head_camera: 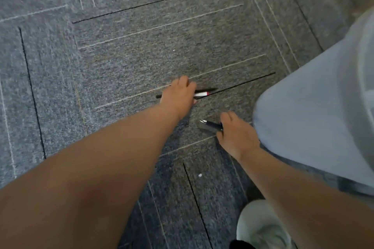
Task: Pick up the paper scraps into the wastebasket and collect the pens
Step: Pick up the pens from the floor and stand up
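Note:
My left hand (179, 97) reaches down to the grey carpet and closes around a white pen with a red band (201, 94); a dark pen end (158, 96) sticks out on the hand's left side. My right hand (235, 134), lower and to the right, grips a dark pen with a silver tip (210, 124) that points left. A tiny white paper scrap (200, 175) lies on the carpet below my right hand, and another small white speck (174, 50) lies farther up. No wastebasket is in view.
Grey carpet tiles (101, 66) with thin black and white lines cover the floor. My knee in light grey trousers (313, 117) fills the right side. A pale shoe (261, 226) stands at the bottom right.

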The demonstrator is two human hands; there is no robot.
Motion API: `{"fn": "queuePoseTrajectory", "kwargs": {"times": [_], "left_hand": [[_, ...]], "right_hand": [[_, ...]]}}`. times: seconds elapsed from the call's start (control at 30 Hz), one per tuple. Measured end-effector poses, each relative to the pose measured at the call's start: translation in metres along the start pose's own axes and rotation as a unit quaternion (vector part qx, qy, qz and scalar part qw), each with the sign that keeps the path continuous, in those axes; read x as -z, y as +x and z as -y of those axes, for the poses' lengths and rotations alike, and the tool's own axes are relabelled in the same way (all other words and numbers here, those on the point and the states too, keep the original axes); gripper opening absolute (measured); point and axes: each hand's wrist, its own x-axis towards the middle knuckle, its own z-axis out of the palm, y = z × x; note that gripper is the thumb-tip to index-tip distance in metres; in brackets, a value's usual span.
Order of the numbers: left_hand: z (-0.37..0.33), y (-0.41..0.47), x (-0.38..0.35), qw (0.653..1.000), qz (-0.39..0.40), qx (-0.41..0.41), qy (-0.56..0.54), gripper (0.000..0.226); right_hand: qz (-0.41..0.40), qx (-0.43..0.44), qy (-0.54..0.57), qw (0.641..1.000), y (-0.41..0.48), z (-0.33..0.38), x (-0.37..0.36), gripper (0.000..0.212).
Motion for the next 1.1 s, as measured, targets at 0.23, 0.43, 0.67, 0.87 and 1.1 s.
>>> {"fn": "queuePoseTrajectory", "kwargs": {"times": [0.23, 0.43, 0.67, 0.87, 1.1], "left_hand": [[-0.011, -0.040, -0.025, 0.998, -0.035, 0.046, -0.001, 0.023], [-0.024, -0.113, -0.030, 0.997, 0.001, 0.056, -0.044, 0.039], [-0.049, -0.197, -0.023, 0.992, -0.004, 0.091, -0.089, 0.017], [-0.092, -0.260, -0.024, 0.975, -0.040, 0.192, -0.102, 0.027], [-0.110, -0.238, -0.061, 0.959, -0.040, 0.237, -0.151, 0.028]], "right_hand": [[-0.039, 0.008, 0.032, 0.999, -0.032, -0.009, -0.014, 0.022], [-0.057, -0.015, 0.094, 0.994, -0.073, 0.004, -0.027, 0.019], [-0.112, 0.036, 0.053, 0.992, -0.125, 0.007, -0.010, 0.027], [-0.144, 0.000, 0.046, 0.989, -0.197, -0.011, 0.012, 0.020], [-0.117, -0.013, 0.060, 0.991, -0.216, -0.040, -0.008, 0.017]]}}
